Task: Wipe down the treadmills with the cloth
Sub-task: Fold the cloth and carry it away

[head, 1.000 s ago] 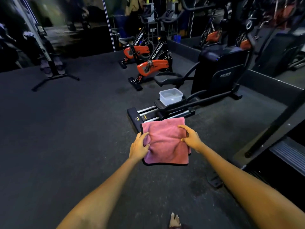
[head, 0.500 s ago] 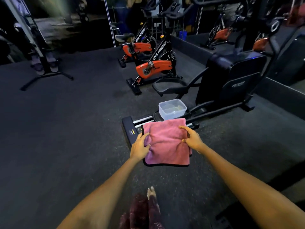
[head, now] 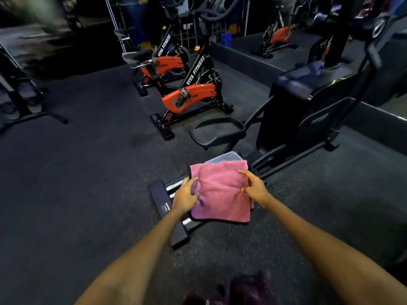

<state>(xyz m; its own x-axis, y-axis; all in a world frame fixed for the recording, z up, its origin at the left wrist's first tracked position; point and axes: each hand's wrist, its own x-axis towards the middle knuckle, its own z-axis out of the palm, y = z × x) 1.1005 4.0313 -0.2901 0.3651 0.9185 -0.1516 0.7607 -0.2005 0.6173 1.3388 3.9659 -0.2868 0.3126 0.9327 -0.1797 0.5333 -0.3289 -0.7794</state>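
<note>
Cloth [head: 220, 192] now hides most of tub [head: 224, 156].

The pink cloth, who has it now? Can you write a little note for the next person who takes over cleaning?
Left hand and right hand each grip a side of the folded pink cloth, held up over the rear rails of the elliptical machine. A clear plastic tub sits just behind the cloth. Done: cloth folded and in hand. Left: all the wiping; the cloth is not on any machine surface yet.
</note>
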